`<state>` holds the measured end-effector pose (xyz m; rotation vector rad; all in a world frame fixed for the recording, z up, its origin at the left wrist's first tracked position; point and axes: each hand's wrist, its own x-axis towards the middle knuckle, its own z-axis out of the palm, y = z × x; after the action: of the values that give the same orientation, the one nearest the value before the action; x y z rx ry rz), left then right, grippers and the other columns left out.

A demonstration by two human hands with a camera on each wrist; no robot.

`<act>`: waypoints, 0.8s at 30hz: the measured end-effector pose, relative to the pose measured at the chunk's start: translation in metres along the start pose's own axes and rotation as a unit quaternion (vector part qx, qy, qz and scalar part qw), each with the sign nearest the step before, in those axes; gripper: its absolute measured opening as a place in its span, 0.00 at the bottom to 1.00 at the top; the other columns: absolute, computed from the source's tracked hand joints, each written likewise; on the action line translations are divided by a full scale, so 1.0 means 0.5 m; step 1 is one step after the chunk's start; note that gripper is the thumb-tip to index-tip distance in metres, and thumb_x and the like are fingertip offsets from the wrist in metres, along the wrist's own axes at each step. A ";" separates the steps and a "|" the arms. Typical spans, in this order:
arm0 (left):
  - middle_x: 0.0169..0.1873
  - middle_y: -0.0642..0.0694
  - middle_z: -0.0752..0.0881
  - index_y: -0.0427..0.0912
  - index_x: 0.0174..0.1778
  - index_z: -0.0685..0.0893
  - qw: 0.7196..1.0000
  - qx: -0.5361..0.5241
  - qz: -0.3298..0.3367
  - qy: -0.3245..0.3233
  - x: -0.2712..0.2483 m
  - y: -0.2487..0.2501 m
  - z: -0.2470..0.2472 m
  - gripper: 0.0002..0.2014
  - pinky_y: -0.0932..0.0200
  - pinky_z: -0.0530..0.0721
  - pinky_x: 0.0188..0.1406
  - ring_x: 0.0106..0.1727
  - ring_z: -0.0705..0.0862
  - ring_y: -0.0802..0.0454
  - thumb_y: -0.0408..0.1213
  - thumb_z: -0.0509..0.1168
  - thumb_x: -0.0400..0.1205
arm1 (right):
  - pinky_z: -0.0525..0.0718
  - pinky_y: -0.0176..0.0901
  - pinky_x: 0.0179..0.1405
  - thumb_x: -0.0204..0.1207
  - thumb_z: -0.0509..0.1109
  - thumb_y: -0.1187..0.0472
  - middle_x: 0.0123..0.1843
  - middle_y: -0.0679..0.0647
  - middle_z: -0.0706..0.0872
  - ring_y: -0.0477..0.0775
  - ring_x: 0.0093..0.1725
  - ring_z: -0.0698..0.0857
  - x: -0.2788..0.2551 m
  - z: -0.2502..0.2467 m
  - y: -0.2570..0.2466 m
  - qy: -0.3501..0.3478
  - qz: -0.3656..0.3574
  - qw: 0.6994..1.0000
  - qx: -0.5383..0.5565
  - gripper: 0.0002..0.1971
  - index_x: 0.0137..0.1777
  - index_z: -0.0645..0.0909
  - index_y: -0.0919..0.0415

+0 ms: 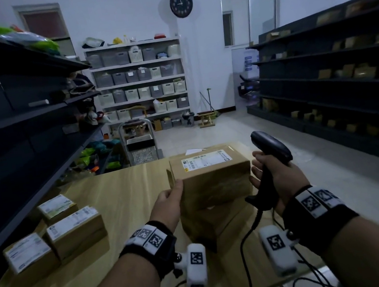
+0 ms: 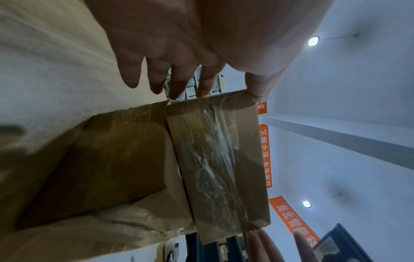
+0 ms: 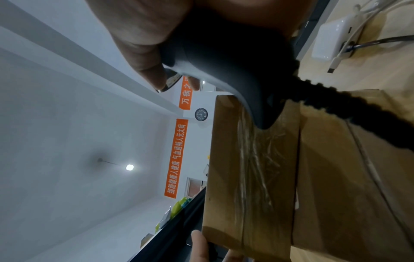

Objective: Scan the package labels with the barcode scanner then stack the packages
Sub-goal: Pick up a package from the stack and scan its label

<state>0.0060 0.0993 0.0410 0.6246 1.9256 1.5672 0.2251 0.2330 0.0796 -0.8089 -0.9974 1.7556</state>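
A brown package [image 1: 211, 177] with a white label [image 1: 206, 160] on top sits on a second brown package [image 1: 211, 222] on the wooden table [image 1: 126, 191]. My left hand [image 1: 174, 193] presses against the top package's left end, fingers straight [image 2: 179, 85], thumb on the near corner. My right hand [image 1: 274, 174] grips the handle of the black barcode scanner [image 1: 272, 147], which points up. Its free fingers reach toward the package's right end. In the right wrist view the scanner [image 3: 235, 62] sits just beside the taped package face [image 3: 251, 168].
Three labelled packages [image 1: 57, 208] [image 1: 74, 227] [image 1: 28, 253] lie at the table's left. The scanner cable [image 1: 246, 246] trails to the near edge, and a white adapter [image 3: 331, 42] lies by it. Dark shelving [image 1: 17, 122] flanks both sides; a cart [image 1: 141, 146] stands beyond the table.
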 end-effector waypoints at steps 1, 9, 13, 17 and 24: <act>0.53 0.56 0.83 0.52 0.70 0.78 1.000 -0.002 -0.002 0.002 0.005 -0.005 -0.002 0.27 0.41 0.80 0.76 0.61 0.84 0.48 0.71 0.63 0.88 | 0.86 0.71 0.74 0.82 0.81 0.55 0.64 0.59 0.94 0.62 0.67 0.92 -0.004 -0.002 0.000 0.007 -0.016 1.000 0.004 0.17 0.69 0.90 0.57; 0.61 0.49 0.88 0.54 0.57 0.84 0.997 -0.050 0.007 0.064 0.003 -0.054 -0.061 0.24 0.30 0.85 0.76 0.64 0.87 0.43 0.72 0.69 0.82 | 0.92 0.67 0.46 0.82 0.79 0.53 0.32 0.57 0.89 0.64 0.35 0.91 -0.077 0.007 0.036 -0.021 -0.062 0.997 -0.036 0.11 0.47 0.88 0.62; 0.61 0.45 0.89 0.51 0.56 0.86 0.993 -0.066 0.016 0.094 -0.008 -0.070 -0.108 0.20 0.33 0.89 0.73 0.65 0.88 0.42 0.65 0.70 0.87 | 0.90 0.59 0.40 0.84 0.78 0.56 0.29 0.58 0.85 0.61 0.27 0.86 -0.108 0.055 0.065 -0.069 -0.037 0.995 -0.055 0.15 0.36 0.87 0.59; 0.62 0.42 0.90 0.48 0.58 0.86 0.988 -0.066 0.023 0.138 -0.014 -0.086 -0.178 0.21 0.34 0.90 0.70 0.63 0.89 0.42 0.64 0.71 0.88 | 0.90 0.62 0.44 0.85 0.78 0.57 0.30 0.59 0.86 0.61 0.28 0.86 -0.126 0.112 0.106 -0.113 -0.011 0.992 -0.062 0.13 0.38 0.89 0.60; 0.52 0.40 0.90 0.42 0.58 0.88 0.974 -0.089 0.027 0.206 -0.039 -0.100 -0.315 0.23 0.40 0.89 0.60 0.55 0.89 0.40 0.62 0.73 0.87 | 0.85 0.57 0.37 0.84 0.79 0.56 0.31 0.59 0.82 0.60 0.29 0.84 -0.147 0.236 0.178 -0.173 0.051 0.982 -0.056 0.10 0.44 0.86 0.62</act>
<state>-0.0882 -0.0358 0.0181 0.2916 2.0340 2.0022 0.1156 0.1112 0.0609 -0.6429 -1.3125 1.9857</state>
